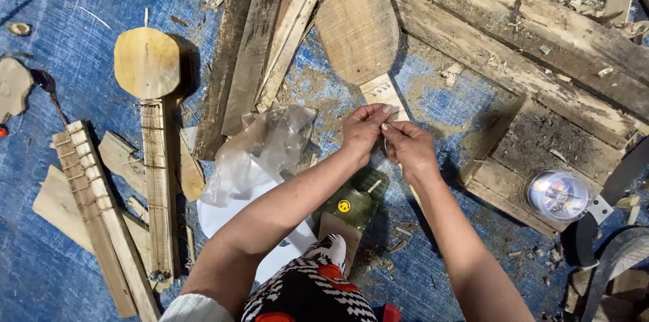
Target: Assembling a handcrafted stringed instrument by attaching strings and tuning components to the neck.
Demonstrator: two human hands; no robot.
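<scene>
A flat wooden piece with an eight-sided head (358, 31) and a narrow neck (380, 91) lies on the blue tarp. Both my hands meet over the lower end of that neck. My left hand (364, 131) and my right hand (407, 147) each pinch something small and pale between thumb and fingertips, right at the neck. It is too small to identify. Just below my hands lies a green bottle-like object (355, 204) with a round yellow sticker.
A second paddle-shaped wooden piece (147, 62) and a notched wooden strip (88, 187) lie at the left. A crumpled clear plastic bag (263, 150) rests on a white sheet (226, 217). Rough planks (253, 45), a wooden frame (541, 58), shavings and a round clear lamp (560, 195) surround them.
</scene>
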